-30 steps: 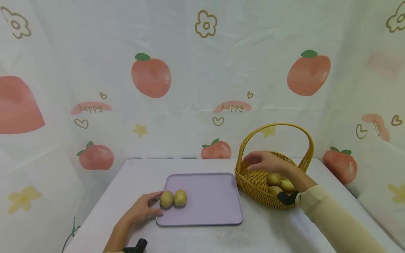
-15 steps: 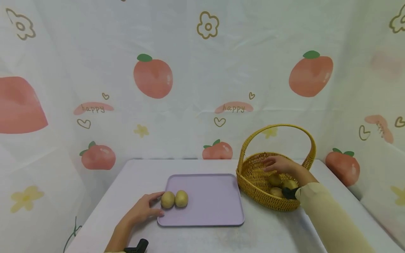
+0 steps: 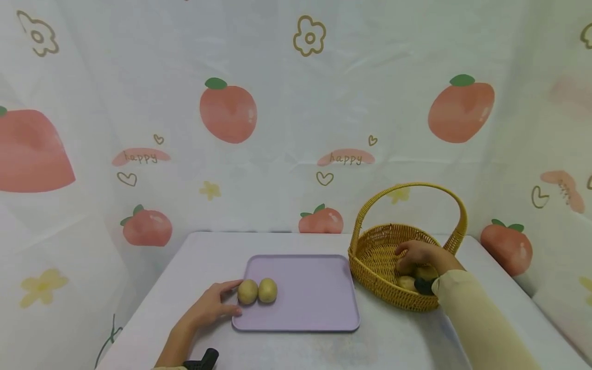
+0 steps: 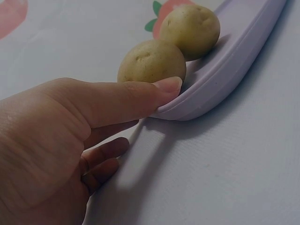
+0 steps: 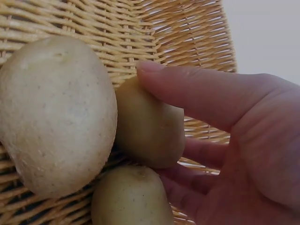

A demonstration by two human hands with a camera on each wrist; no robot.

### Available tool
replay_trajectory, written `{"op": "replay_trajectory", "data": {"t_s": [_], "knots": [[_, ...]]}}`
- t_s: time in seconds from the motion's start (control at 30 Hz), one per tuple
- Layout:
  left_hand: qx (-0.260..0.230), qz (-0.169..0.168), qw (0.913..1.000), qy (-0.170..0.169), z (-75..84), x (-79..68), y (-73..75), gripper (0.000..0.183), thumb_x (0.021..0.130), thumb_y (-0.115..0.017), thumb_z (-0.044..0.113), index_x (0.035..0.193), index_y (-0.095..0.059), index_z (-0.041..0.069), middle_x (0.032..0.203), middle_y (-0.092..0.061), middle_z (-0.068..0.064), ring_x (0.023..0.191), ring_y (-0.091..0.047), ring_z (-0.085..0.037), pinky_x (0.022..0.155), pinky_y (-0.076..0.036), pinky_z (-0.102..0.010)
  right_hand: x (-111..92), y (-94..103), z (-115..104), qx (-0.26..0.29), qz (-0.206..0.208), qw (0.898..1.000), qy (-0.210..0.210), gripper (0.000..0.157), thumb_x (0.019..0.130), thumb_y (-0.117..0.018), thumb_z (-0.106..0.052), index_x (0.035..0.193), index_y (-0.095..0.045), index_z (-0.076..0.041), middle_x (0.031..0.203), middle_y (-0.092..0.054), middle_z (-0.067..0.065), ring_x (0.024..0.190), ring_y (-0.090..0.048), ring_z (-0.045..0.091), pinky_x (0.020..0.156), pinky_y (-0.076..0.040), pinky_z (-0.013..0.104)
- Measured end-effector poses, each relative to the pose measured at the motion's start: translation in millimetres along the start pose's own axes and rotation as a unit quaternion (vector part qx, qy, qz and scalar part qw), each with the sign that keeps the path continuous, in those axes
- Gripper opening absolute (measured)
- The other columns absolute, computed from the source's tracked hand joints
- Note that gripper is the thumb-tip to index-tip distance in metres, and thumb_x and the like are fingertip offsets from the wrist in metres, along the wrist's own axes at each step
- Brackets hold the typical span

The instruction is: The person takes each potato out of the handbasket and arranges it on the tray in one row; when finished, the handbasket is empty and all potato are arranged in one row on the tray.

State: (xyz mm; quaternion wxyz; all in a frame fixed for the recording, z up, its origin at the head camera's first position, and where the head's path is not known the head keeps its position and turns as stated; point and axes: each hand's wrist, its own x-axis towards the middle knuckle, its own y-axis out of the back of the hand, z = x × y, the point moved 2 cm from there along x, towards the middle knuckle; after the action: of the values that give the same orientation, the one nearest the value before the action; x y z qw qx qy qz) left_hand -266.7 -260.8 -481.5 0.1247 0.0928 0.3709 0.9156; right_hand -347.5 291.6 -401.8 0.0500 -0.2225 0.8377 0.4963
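My right hand reaches into the wicker basket. In the right wrist view its thumb lies over one potato, with fingers round the far side. A larger potato and a third potato lie against it in the basket. My left hand rests at the left edge of the lilac tray, thumb and index finger extended along the rim. On the tray, two potatoes sit side by side, the nearer potato just beyond the thumb and the other potato behind it.
The basket's tall arched handle rises above the right forearm. Basket and tray stand close together on a white-covered table. A fruit-printed curtain hangs behind and at both sides. A thin green cord lies at the left.
My right hand has moved right and down inside the basket, from its left side onto a potato, which it now grips. The left hand stays at the tray's edge. The head view has shifted slightly.
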Motion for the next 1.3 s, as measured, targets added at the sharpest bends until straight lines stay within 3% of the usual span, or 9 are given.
{"op": "replay_trajectory", "data": {"t_s": [0.17,0.37,0.63,0.8,1.0,1.3], "knots": [[0.000,-0.001,1.0000,0.001,1.1,0.1,0.2,0.075,0.070,-0.085,0.028,0.135,-0.057,0.004,0.137,-0.052,-0.023,0.129,-0.042,-0.047,0.103,-0.035,-0.062,1,0.8,-1,-0.011,0.009,1.000,0.004,0.051,0.079,-0.074,-0.016,0.123,-0.059,0.004,0.119,-0.057,0.023,0.104,-0.054,0.033,0.086,-0.048,0.049],[0.000,-0.003,1.0000,-0.007,2.5,-0.2,0.9,0.075,0.070,-0.085,0.028,0.134,-0.056,0.002,0.136,-0.052,-0.025,0.128,-0.042,-0.048,0.101,-0.036,-0.062,0,6.2,-6,-0.018,0.060,0.996,0.057,0.051,0.079,-0.073,-0.016,0.123,-0.058,0.005,0.109,-0.061,0.021,0.099,-0.058,0.037,0.081,-0.050,0.052],[0.001,-0.004,1.0000,-0.009,0.7,0.4,1.0,0.075,0.070,-0.085,0.026,0.134,-0.056,0.002,0.136,-0.052,-0.025,0.128,-0.042,-0.048,0.101,-0.036,-0.063,-13,12.6,-32,0.020,0.104,0.986,0.130,0.060,0.079,-0.078,-0.023,0.130,-0.056,0.001,0.122,-0.057,0.025,0.110,-0.055,0.042,0.087,-0.049,0.055],[0.001,-0.004,0.9999,-0.012,-0.9,1.3,0.1,0.075,0.070,-0.085,0.027,0.134,-0.056,0.001,0.136,-0.052,-0.025,0.128,-0.042,-0.048,0.102,-0.036,-0.063,-27,3.1,-49,-0.006,0.154,0.970,0.188,0.055,0.078,-0.080,-0.027,0.126,-0.061,-0.007,0.121,-0.062,0.014,0.108,-0.058,0.034,0.086,-0.051,0.048],[-0.002,-0.003,0.9999,-0.013,0.8,1.9,-0.7,0.075,0.070,-0.085,0.027,0.134,-0.057,0.001,0.136,-0.052,-0.025,0.128,-0.042,-0.048,0.102,-0.035,-0.063,-44,-18.2,-72,-0.003,0.206,0.944,0.258,0.054,0.076,-0.083,-0.023,0.123,-0.062,-0.005,0.117,-0.064,0.005,0.105,-0.060,0.024,0.086,-0.053,0.043],[0.002,-0.005,1.0000,0.002,1.8,0.9,-0.6,0.075,0.070,-0.085,0.026,0.134,-0.056,0.002,0.136,-0.052,-0.025,0.127,-0.043,-0.048,0.101,-0.037,-0.062,-39,-54.8,-103,0.044,0.223,0.912,0.341,0.051,0.074,-0.084,-0.014,0.119,-0.063,-0.001,0.115,-0.065,0.005,0.103,-0.060,0.021,0.085,-0.055,0.037]]}}
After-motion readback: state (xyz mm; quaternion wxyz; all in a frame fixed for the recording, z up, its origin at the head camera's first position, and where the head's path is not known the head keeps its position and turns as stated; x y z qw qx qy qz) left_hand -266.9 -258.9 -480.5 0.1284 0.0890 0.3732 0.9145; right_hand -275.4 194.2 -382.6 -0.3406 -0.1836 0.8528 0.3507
